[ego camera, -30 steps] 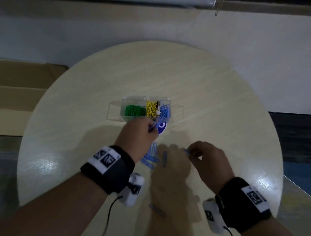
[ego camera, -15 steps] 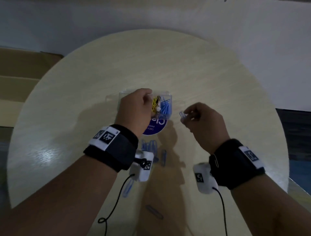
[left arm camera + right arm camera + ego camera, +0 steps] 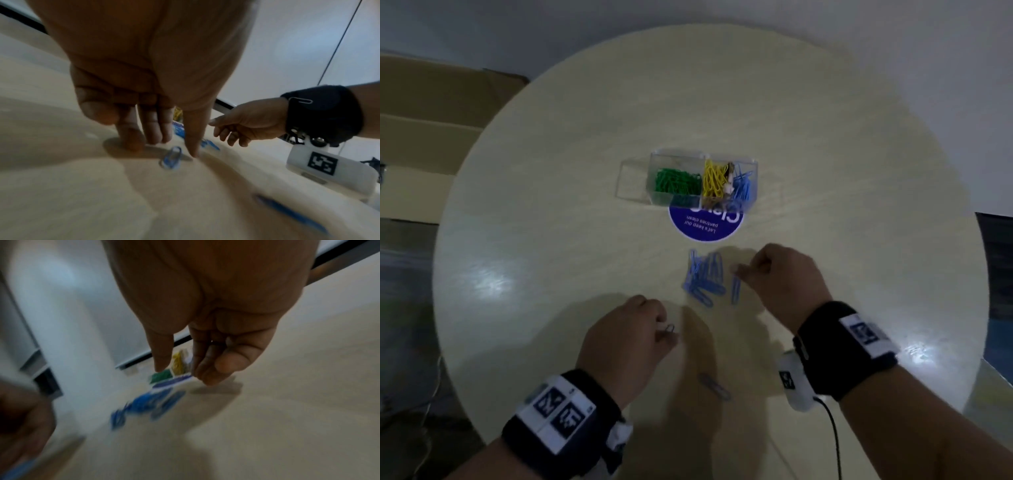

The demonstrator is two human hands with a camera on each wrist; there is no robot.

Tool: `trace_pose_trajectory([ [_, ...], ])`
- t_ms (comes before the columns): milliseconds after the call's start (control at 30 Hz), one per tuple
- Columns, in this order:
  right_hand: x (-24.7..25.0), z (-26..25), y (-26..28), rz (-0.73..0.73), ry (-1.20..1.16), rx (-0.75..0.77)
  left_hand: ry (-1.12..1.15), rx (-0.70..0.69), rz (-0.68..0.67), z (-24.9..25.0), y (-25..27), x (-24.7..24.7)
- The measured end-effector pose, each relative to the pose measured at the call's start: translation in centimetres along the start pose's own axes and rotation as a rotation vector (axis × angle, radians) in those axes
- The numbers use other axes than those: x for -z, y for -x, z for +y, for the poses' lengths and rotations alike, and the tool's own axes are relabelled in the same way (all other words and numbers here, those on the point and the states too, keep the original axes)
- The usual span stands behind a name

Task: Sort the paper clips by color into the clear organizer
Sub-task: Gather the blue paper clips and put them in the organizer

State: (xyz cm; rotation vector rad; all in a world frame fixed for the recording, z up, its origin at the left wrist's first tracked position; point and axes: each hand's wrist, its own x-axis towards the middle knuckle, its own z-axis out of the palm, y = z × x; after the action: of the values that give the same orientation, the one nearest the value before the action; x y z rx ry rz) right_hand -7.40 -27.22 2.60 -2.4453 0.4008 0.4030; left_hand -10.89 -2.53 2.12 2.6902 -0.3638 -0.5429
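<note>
The clear organizer (image 3: 753, 171) stands mid-table with green clips (image 3: 677, 181), yellow clips (image 3: 711, 180) and blue clips (image 3: 744, 186) in separate compartments. A pile of blue clips (image 3: 703, 279) lies in front of it, with a single blue clip (image 3: 735, 290) just to its right. My left hand (image 3: 671, 334) reaches down to the table, fingers (image 3: 131, 142) and thumb either side of one blue clip (image 3: 171, 158) without pinching it. My right hand (image 3: 738, 274) hovers over the single clip, fingers loosely curled and empty (image 3: 179, 371).
A round blue sticker (image 3: 705, 226) lies partly under the organizer's front. Another loose blue clip (image 3: 715, 387) lies near the table's front edge between my forearms. Cardboard boxes (image 3: 421, 113) stand beyond the table's left rim.
Both hands have drawn back from the organizer toward me. The right hand no longer holds the blue clip it carried. The left hand has come down by a clip nearer me.
</note>
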Motion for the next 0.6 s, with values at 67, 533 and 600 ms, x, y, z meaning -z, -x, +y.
trace_pose_trajectory([
  [67,-1.9,0.3,1.2,-0.05,0.109,0.041,-0.018,-0.065,0.022,-0.1,1.1,-1.3],
  [533,-3.1,2.9,6.9,-0.059,0.195,0.127,0.114,-0.131,0.037,-0.3,-1.2,-0.3],
  [600,-3.4,2.7,7.8,-0.108,0.273,0.133,0.11,-0.219,0.091,0.6,-2.9,0.7],
])
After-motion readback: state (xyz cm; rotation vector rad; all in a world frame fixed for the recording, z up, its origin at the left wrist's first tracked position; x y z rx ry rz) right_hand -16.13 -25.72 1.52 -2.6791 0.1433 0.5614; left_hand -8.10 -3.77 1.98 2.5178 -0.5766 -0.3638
